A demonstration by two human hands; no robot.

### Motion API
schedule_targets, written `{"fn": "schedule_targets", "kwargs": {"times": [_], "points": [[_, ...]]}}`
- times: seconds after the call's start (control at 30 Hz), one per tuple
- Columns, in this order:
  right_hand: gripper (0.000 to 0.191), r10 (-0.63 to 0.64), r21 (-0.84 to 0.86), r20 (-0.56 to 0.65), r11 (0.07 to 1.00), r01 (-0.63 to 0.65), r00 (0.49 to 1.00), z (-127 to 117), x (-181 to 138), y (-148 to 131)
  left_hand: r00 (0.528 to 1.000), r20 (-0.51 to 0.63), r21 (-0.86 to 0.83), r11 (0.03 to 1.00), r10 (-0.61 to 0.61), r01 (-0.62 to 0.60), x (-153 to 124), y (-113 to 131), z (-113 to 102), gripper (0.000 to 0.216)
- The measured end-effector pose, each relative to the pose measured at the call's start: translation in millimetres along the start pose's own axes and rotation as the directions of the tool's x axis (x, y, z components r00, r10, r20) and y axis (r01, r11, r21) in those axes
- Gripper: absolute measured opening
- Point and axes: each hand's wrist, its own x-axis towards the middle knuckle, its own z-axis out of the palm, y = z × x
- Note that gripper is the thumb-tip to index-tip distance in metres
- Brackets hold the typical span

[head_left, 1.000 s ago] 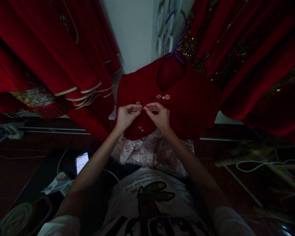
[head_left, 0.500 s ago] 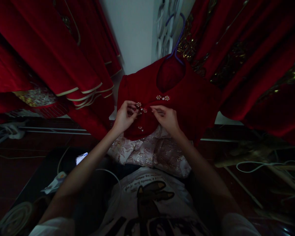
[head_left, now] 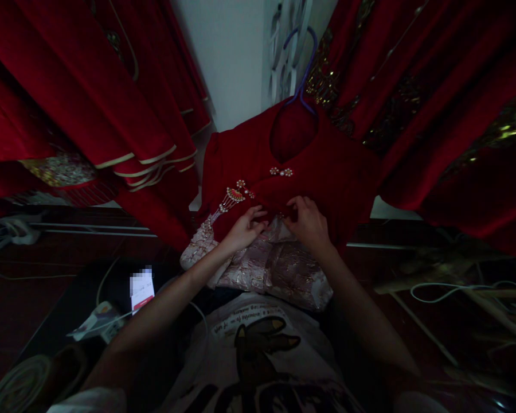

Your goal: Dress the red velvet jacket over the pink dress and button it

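A red short-sleeved garment (head_left: 249, 143) on a purple hanger (head_left: 306, 63) lies spread before me. Near its lower edge my left hand (head_left: 246, 228) is closed, its thumb and fingers on the cloth. My right hand (head_left: 308, 222) pinches the garment just to the right, close to a small shiny bit that is too dim to make out. A beaded clasp (head_left: 281, 172) sits fastened below the neckline. Left of my hands, a fan-shaped beaded ornament (head_left: 234, 195) with dangling strands lies on the cloth. Pale brocade fabric (head_left: 279, 264) rests on my lap beneath.
Red garments (head_left: 124, 97) with gold trim hang at left, and red sequinned ones (head_left: 434, 115) at right. A lit phone (head_left: 141, 289) and a white power strip (head_left: 107, 324) with cables lie on a dark surface at lower left. Wooden sticks (head_left: 430, 332) lie at right.
Both hands have moved right and down from the beaded clasp to the garment's lower edge. The fan-shaped ornament, hidden before by my left hand, now shows. More of the phone is visible.
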Motion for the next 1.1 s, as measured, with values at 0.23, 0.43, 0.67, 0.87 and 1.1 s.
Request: {"fn": "schedule_targets", "kwargs": {"times": [0.23, 0.43, 0.67, 0.87, 1.1], "points": [[0.012, 0.086, 0.512, 0.113, 0.849, -0.132, 0.99, -19, 13, 27, 0.987, -0.155, -0.14, 0.989, 0.028, -0.05, 11, 10, 29, 0.032], [0.019, 0.083, 0.782, 0.285, 0.556, -0.282, 0.955, -45, 17, 28, 0.974, 0.061, 0.024, 0.975, 0.22, -0.222, -1, 2, 41, 0.034], [0.019, 0.085, 0.815, 0.229, 0.529, -0.239, 0.97, -51, 16, 27, 0.917, 0.242, 0.373, 0.842, 0.317, -0.39, -8, 13, 62, 0.029], [0.018, 0.019, 0.752, 0.033, 0.658, -0.037, 0.999, -56, 13, 23, 0.9, 0.434, 0.034, 0.999, -0.043, 0.032, -37, 43, 56, 0.049], [0.011, -0.05, 0.62, 0.03, 0.785, 0.021, 0.998, -62, 4, 8, 0.965, 0.25, 0.141, 0.989, -0.079, 0.044, -43, 22, 11, 0.035]]}}
